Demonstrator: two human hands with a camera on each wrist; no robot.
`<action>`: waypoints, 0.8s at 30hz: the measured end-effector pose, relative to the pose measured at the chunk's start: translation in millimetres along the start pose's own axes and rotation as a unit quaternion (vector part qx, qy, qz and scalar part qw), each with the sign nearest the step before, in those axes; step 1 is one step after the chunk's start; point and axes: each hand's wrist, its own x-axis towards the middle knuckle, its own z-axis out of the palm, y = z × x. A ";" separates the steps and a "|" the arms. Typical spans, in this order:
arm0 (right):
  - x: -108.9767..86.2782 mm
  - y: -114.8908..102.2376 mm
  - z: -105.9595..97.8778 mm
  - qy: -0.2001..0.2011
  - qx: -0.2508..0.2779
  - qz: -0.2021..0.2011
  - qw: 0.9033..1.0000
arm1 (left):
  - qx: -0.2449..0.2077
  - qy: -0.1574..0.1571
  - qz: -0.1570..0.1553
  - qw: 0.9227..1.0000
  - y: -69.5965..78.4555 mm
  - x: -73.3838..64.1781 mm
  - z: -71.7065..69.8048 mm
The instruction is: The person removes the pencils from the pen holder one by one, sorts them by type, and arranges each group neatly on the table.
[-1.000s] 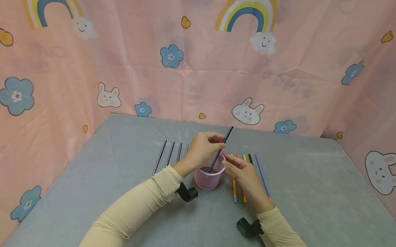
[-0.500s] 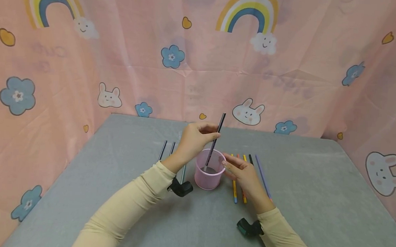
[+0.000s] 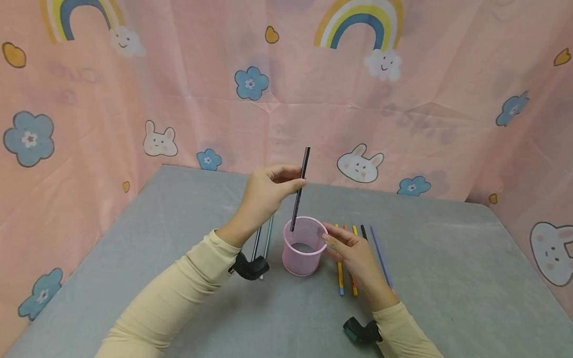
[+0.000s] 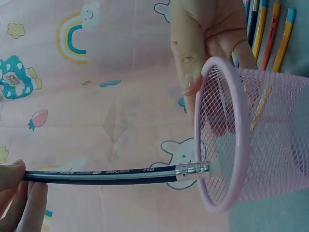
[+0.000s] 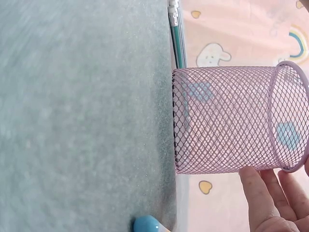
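My left hand pinches a dark pencil with silver stripes near its upper end, thumb against fingertips. The pencil stands nearly upright, its white eraser pointing down at the mouth of a pink mesh pen cup. In the left wrist view the eraser tip sits just within the rim. No pencil is visible inside the cup, which stands upright on the table. My right hand holds the cup's right side by the rim, thumb and fingers on the mesh.
Striped pencils lie left of the cup, partly hidden by my left arm. To its right lie several coloured pencils, including a yellow one and a purple one. A pink printed cloth hangs behind the grey table.
My left hand has moved up and to the left, lifting the pencil from deep in the cup until its lower end is at the mouth. My right hand and the cup have stayed put.
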 end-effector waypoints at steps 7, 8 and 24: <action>-0.2 0.6 -0.6 0.000 0.002 0.001 1.000 | 0.007 0.019 0.016 1.000 1.1 -0.7 -15.9; -0.2 0.7 -0.4 0.000 0.005 0.001 1.000 | 0.006 0.021 0.015 1.000 0.8 -0.8 -18.1; 0.1 1.2 -1.6 -0.010 0.014 -0.003 1.000 | 0.077 0.027 -0.041 0.996 -23.3 -4.5 -52.3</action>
